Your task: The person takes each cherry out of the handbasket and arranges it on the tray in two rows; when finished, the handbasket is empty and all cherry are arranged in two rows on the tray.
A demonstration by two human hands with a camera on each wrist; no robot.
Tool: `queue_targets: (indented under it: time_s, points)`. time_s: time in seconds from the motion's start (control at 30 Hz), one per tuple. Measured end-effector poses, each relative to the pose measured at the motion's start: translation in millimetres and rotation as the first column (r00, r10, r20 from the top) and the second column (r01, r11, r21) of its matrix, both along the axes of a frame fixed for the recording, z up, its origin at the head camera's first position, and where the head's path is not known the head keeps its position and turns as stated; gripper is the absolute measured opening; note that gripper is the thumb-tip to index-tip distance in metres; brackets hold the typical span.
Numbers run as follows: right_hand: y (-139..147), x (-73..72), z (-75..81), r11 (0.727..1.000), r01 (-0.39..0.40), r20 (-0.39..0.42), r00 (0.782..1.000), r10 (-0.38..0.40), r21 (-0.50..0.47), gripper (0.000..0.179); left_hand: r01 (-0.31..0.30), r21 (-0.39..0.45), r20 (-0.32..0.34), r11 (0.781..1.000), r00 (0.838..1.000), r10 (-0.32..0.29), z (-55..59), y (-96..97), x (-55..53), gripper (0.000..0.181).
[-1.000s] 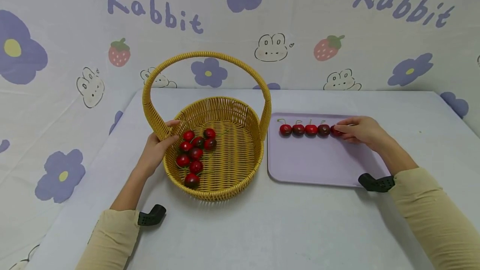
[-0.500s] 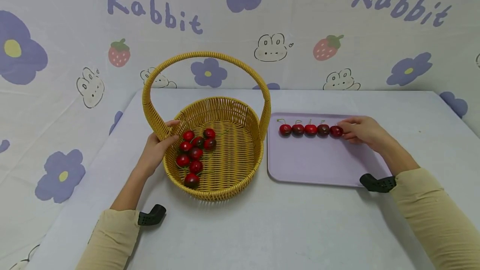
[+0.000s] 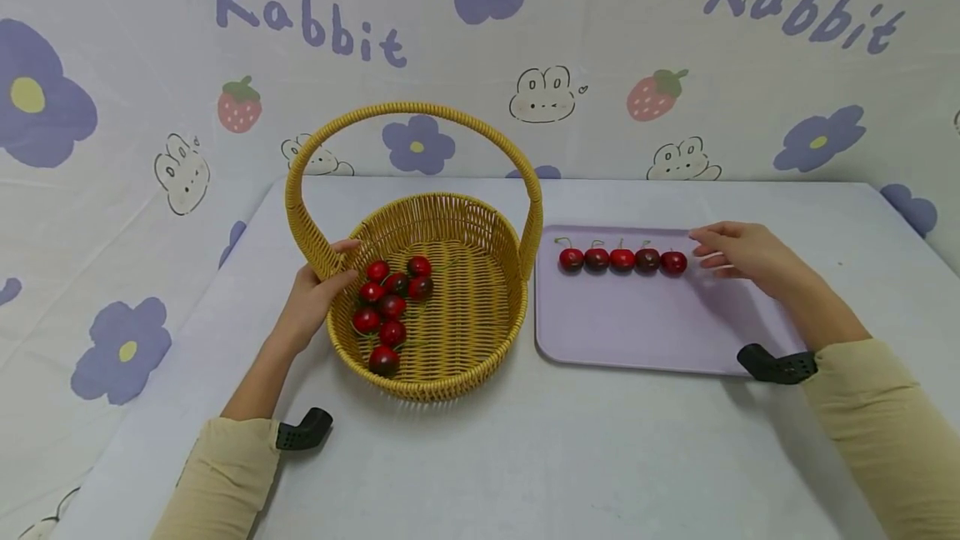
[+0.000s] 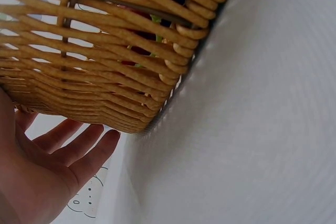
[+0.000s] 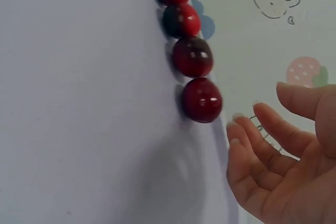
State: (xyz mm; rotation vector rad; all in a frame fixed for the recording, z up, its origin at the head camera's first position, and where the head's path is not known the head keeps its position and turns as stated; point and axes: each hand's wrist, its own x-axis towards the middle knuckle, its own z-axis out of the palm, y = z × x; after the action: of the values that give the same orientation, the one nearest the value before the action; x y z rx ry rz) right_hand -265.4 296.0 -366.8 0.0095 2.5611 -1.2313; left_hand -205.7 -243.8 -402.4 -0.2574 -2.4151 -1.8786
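Note:
My left hand (image 3: 307, 297) holds the yellow wicker basket (image 3: 480, 382) at its left side, by the foot of the handle. The thumb lies over the rim, while the left wrist view shows the fingers (image 4: 86, 153) along the outer wall. Several dark red cherries (image 3: 391, 307) lie in the basket's left half. On the lilac tray (image 3: 622, 332) a row of several cherries with stems (image 3: 622, 260) runs along the far side. My right hand (image 3: 750, 257) is just right of the row's last cherry (image 5: 202, 100), apart from it, with loosely bent fingers and nothing between them.
Tray and basket stand side by side on a white table (image 3: 480, 473). The basket's tall arched handle (image 3: 412, 109) rises above it. Behind hangs a cloth (image 3: 600, 23) printed with rabbits, flowers and strawberries. Black wrist devices (image 3: 303, 430) sit at both cuffs.
My right hand has let go of the rightmost cherry and drawn back to the right. That cherry stays at the end of the row. My left hand and the basket have not moved.

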Motion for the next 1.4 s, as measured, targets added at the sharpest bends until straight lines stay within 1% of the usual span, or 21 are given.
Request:
queue_targets:
  time_s: [0.07,0.17,0.23,0.37,0.53,0.7,0.93,1.13,1.27,1.4]
  points:
    - [0,2.5,6.1,0.998,-0.056,0.006,0.998,0.056,-0.01,0.066,-0.001,-0.001,0.002,1.0,1.0,0.001,0.2,0.2,-0.1,0.044]
    - [0,6.8,14.7,0.99,-0.139,0.014,0.99,0.14,-0.034,0.063,-0.002,-0.003,0.002,1.0,1.0,0.002,0.3,0.4,-0.3,0.044]
    - [-1,10.0,19.9,0.98,-0.192,0.023,0.981,0.193,-0.06,0.06,-0.002,-0.003,0.003,1.0,1.0,0.002,0.3,0.5,-0.5,0.044]
    - [-7,16.1,27.4,0.959,-0.262,0.035,0.963,0.267,-0.11,0.058,-0.003,-0.005,0.004,1.0,1.0,0.003,0.3,0.4,-0.2,0.045]
    - [-24,21.9,34.5,0.928,-0.325,0.034,0.941,0.337,-0.183,0.052,-0.007,-0.014,0.008,1.0,1.0,0.007,1.4,0.8,0.3,0.044]
    - [-44,25.5,37.4,0.891,-0.391,0.035,0.912,0.409,-0.23,0.048,-0.001,-0.014,0.005,1.0,1.0,0.001,1.7,1.2,1.2,0.044]
    - [-73,33.5,45.7,0.865,-0.435,0.065,0.884,0.463,-0.25,0.041,0.002,-0.013,-0.004,1.0,1.0,-0.002,2.8,1.3,2.0,0.045]
    - [-100,39.1,49.0,0.82,-0.475,0.08,0.849,0.523,-0.321,0.036,0.001,-0.015,-0.005,1.0,1.0,-0.001,3.2,1.0,2.0,0.045]
    - [-118,43.6,51.3,0.777,-0.504,0.08,0.818,0.57,-0.377,0.034,0.0,-0.017,-0.003,1.0,1.0,0.0,3.3,1.0,2.2,0.045]
    - [-133,46.5,51.5,0.724,-0.536,0.068,0.782,0.62,-0.434,0.03,-0.003,-0.014,0.002,1.0,1.0,0.003,3.0,1.7,2.2,0.045]
